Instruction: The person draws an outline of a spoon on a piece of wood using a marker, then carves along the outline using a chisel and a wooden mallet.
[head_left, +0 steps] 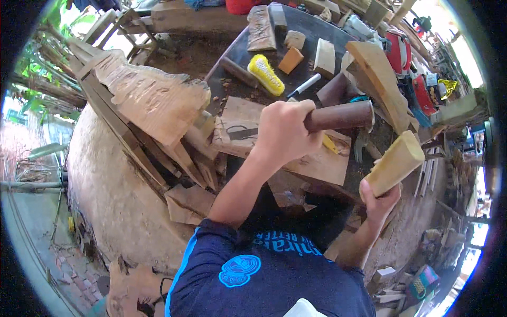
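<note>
My left hand (288, 129) is closed around a chisel with a thick, dark brown round handle (343, 116). Its flat grey blade (243, 133) points left, over a pale wooden board (317, 164) marked with a dark curved line. In my right hand (380, 199) is a chunky light wooden mallet (397, 162), raised to the right of the board and apart from the chisel. A small yellow piece (330, 143) shows on the board just below the chisel handle; its kind is unclear.
On the dark table (232, 58) behind lie a yellow brush (265, 75), a marker (306, 84), an orange-brown block (290, 60) and other wood offcuts. A rough-edged slab (153, 98) juts in at left. A long plank (377, 76) leans at right.
</note>
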Tool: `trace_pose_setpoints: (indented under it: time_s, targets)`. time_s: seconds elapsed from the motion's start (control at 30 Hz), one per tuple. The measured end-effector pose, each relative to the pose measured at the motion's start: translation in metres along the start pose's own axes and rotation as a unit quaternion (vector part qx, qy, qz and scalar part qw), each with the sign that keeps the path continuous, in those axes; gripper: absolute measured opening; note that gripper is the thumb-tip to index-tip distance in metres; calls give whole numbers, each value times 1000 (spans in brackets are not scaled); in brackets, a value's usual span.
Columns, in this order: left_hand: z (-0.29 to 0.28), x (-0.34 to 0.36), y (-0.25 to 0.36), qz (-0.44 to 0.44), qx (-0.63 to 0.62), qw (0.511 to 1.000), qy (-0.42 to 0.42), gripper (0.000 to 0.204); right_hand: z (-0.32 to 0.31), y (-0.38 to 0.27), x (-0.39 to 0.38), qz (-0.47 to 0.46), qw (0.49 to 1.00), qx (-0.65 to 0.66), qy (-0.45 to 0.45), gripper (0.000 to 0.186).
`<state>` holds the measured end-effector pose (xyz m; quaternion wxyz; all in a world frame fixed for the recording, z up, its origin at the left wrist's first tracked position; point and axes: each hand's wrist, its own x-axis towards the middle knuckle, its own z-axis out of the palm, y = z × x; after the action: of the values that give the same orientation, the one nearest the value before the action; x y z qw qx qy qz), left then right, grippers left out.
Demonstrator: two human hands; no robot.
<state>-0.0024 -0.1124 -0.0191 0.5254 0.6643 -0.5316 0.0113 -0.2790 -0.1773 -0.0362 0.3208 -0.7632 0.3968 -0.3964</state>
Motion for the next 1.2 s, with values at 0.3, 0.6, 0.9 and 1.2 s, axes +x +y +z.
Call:
trace_pose_setpoints:
  time_s: [0.3, 0.6, 0.9, 1.2]
  targets:
    - [0, 10, -4, -30, 22, 999, 36, 19, 2, 2, -16, 42, 997, 63, -2, 47]
    - [0, 31, -17, -125, 56, 984, 109, 19, -1, 2, -17, 2, 1000, 12, -5, 47]
    - [-4, 50, -13, -215, 46, 963, 154, 22, -3, 8, -20, -4, 999, 31, -17, 50]
    - [-4, 53, -21, -199, 50, 959, 197, 21, -4, 9, -16, -28, 999, 11, -13, 52]
